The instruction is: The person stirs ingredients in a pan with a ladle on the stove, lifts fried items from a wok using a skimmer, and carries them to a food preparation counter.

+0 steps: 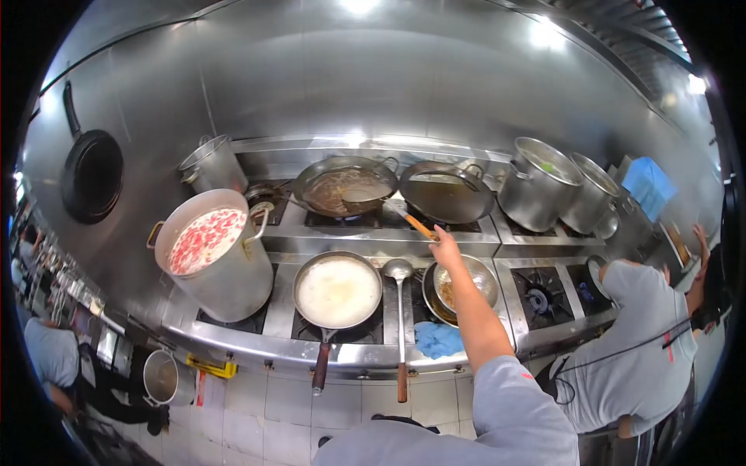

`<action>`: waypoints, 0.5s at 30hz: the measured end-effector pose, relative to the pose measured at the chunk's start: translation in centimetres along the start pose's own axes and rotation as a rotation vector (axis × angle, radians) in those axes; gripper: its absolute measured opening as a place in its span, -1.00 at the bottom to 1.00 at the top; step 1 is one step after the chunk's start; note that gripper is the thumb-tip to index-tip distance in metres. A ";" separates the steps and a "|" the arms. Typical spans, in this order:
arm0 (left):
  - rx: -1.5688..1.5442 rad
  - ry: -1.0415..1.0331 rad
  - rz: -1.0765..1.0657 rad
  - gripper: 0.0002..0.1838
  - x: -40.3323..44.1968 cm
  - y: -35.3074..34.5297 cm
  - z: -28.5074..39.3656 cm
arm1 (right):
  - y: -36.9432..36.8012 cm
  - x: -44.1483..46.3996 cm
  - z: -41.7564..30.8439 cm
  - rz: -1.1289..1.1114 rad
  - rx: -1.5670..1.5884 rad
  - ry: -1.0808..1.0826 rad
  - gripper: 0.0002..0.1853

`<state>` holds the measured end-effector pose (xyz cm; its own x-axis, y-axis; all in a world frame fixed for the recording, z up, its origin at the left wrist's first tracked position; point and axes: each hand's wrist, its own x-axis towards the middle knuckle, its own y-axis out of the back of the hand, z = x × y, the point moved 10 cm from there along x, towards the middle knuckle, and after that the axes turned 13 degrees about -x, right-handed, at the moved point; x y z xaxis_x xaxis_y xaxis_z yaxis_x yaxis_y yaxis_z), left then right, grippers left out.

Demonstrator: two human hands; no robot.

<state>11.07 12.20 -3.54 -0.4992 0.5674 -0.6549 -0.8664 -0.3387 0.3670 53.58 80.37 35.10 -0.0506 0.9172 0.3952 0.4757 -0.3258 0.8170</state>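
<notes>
My right hand point(445, 247) is closed on the wooden handle of a ladle point(420, 225). The ladle's metal bowl reaches into a wok point(342, 186) of brown liquid on the back row of the stove. Right of it stands a second wok point(446, 196) with dark liquid. Below my right forearm are a metal strainer point(480, 279) and a blue cloth point(437, 339). In front, a pan point(337, 290) of pale, foamy liquid rests on a burner, beside another ladle point(400, 311) lying with its handle toward me. My left hand does not show.
A large pot point(225, 272) with red and white contents stands at left, a smaller pot point(214, 165) behind it. Tall pots point(536, 194) stand at back right. One person point(629, 349) is at the right, another point(50, 353) at the far left. A bucket point(165, 378) is on the floor.
</notes>
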 end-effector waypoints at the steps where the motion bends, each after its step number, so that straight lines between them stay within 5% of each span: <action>1: 0.020 -0.005 -0.009 -0.73 0.4 0.1 0.2 | 0.2 -0.5 0.4 0.008 -0.006 -0.015 -0.36; 5: 0.070 -0.026 -0.035 -0.72 1.6 0.7 0.5 | 0.5 -3.3 2.6 0.062 0.240 -0.103 -0.36; 7: 0.086 -0.037 -0.044 -0.72 2.2 1.1 0.5 | 1.7 -7.0 2.4 0.032 0.799 -0.350 -0.41; 11: 0.120 -0.025 -0.052 -0.71 3.8 1.6 -1.1 | 2.8 -15.3 1.3 0.085 1.172 -0.412 -0.61; 15: -0.140 -0.087 -0.066 -0.65 3.2 0.8 2.3 | -0.9 -26.0 1.0 -0.104 1.018 -0.529 -0.81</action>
<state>8.77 15.45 -3.81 -0.4458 0.6529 -0.6123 -0.8900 -0.3965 0.2252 55.32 57.00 23.68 0.1287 0.9887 -0.0764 0.9916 -0.1273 0.0226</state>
